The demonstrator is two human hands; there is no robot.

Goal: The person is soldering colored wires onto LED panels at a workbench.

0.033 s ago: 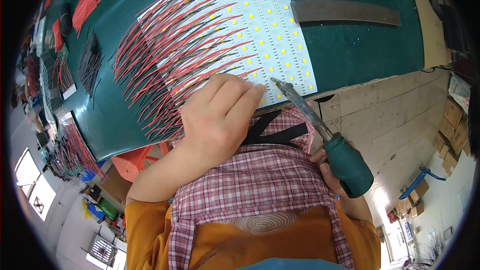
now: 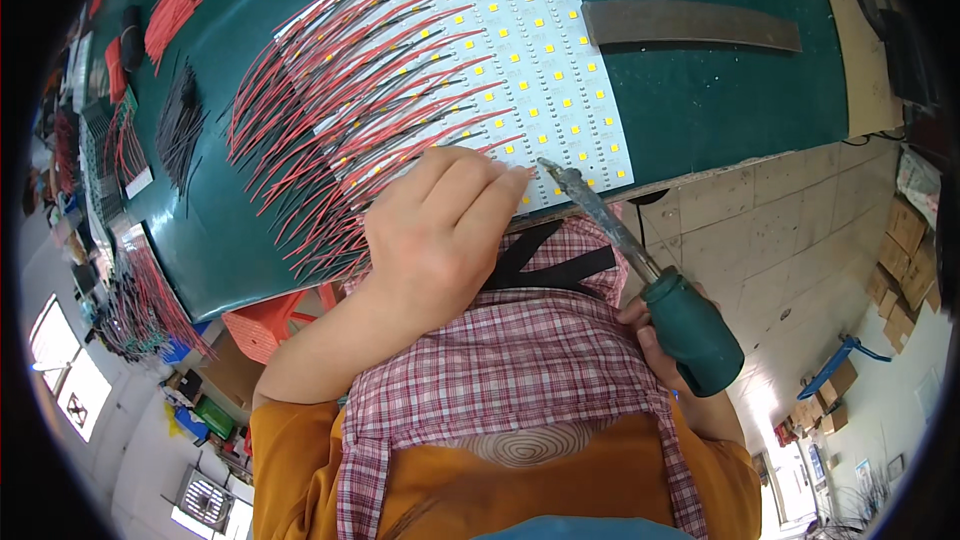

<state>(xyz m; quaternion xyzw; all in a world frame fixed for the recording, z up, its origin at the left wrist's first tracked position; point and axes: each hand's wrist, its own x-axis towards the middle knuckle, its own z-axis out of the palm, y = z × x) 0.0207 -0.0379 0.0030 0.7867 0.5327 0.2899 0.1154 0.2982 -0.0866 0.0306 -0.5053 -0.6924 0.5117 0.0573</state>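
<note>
My left hand [image 2: 435, 235] rests at the near edge of a white LED board [image 2: 590, 110], fingers closed in a pinch. They grip a thin wire that is mostly hidden by the fingers. Rows of red and black wires [image 2: 330, 110] are attached across the board and trail off to its left. In my right hand [image 2: 655, 345] is a soldering iron [image 2: 695, 330] with a green handle, its fingers wrapped round the grip and partly hidden behind it. The iron's tip touches or hovers just over the board, right beside the left fingertips; which, I cannot tell.
A curved brown strip [image 2: 690, 25] lies on the green tabletop [image 2: 740, 90], against the board's right side. Bundles of red wires [image 2: 175, 15] and black wires [image 2: 181, 125] lie at the left. An orange-red stool [image 2: 260, 328] stands below the table's near edge.
The soldering iron has shifted slightly to the left, its tip a little closer to my left fingertips. My left hand stays almost in the same place.
</note>
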